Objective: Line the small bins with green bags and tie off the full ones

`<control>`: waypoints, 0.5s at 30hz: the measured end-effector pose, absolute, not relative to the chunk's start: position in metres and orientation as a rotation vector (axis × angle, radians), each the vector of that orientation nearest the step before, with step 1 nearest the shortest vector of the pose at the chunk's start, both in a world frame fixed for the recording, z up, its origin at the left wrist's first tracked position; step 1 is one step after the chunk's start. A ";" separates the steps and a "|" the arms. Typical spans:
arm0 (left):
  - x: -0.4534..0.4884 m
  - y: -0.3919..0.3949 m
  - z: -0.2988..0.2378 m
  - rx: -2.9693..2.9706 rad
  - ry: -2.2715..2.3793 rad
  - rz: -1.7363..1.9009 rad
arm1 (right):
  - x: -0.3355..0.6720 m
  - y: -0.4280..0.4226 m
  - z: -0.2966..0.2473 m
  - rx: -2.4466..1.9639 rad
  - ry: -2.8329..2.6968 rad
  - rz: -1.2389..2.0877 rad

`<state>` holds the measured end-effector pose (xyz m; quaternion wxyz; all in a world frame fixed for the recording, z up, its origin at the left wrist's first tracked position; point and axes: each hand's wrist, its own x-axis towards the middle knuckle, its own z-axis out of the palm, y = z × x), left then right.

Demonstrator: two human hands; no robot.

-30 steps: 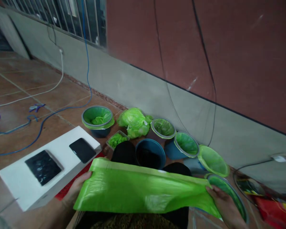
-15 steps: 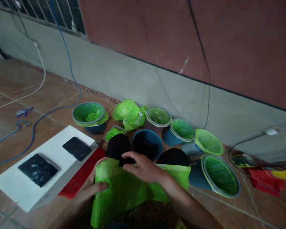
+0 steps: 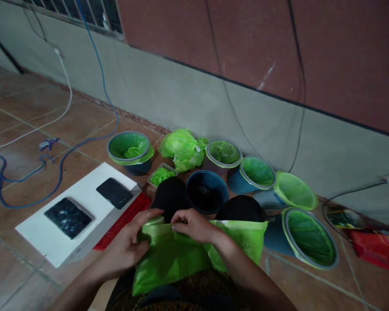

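Note:
A bright green plastic bag lies stretched across my lap, its pale top edge running between my dark-clad knees. My left hand grips its left end, where a rolled or folded part shows under the fingertips. At the top edge, my right hand has its fingers curled and pinched onto the plastic. The bag's right part hangs over my right thigh, partly behind my right forearm. Just beyond my knees stands a dark blue bin without a liner.
Several bins with green liners, such as one at right and one at left, stand along the wall. Between them sit a bulging green bag and a small tray. At left, a white box carries a phone and a tablet-like device.
My right hand has gone from spread fingers over the bag to a pinch on its top edge. My left hand has shifted up over the bag's left end. The view has tilted slightly.

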<state>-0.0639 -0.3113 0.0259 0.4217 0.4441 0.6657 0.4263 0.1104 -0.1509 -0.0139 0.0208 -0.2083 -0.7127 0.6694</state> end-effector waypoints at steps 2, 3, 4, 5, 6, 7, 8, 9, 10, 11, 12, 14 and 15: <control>-0.059 -0.306 0.027 1.113 1.690 1.049 | 0.111 -0.147 -0.007 -0.669 -2.216 2.008; -0.058 -0.304 0.027 1.111 1.711 1.048 | 0.111 -0.145 -0.004 -0.671 -2.223 1.982; -0.056 -0.302 0.026 1.114 1.736 1.046 | 0.112 -0.144 0.000 -0.665 -2.234 1.963; -0.055 -0.300 0.025 1.124 1.761 1.044 | 0.112 -0.143 0.004 -0.655 -2.249 1.944; -0.055 -0.298 0.024 1.142 1.781 1.041 | 0.112 -0.141 0.007 -0.644 -2.267 1.928; -0.055 -0.297 0.023 1.167 1.792 1.037 | 0.112 -0.140 0.011 -0.633 -2.285 1.913; -0.055 -0.295 0.022 1.193 1.796 1.032 | 0.111 -0.139 0.013 -0.625 -2.303 1.901; -0.055 -0.294 0.022 1.214 1.796 1.028 | 0.111 -0.138 0.015 -0.622 -2.322 1.889; -0.056 -0.293 0.021 1.231 1.790 1.023 | 0.111 -0.137 0.017 -0.619 -2.341 1.879; -0.056 -0.292 0.021 1.240 1.784 1.021 | 0.110 -0.136 0.019 -0.616 -2.357 1.875; -0.055 -0.291 0.022 1.241 1.780 1.023 | 0.110 -0.135 0.020 -0.611 -2.369 1.878; -0.055 -0.290 0.024 1.224 1.774 1.036 | 0.109 -0.135 0.022 -0.586 -2.390 1.892; -0.054 -0.289 0.025 1.212 1.768 1.044 | 0.108 -0.135 0.022 -0.565 -2.401 1.895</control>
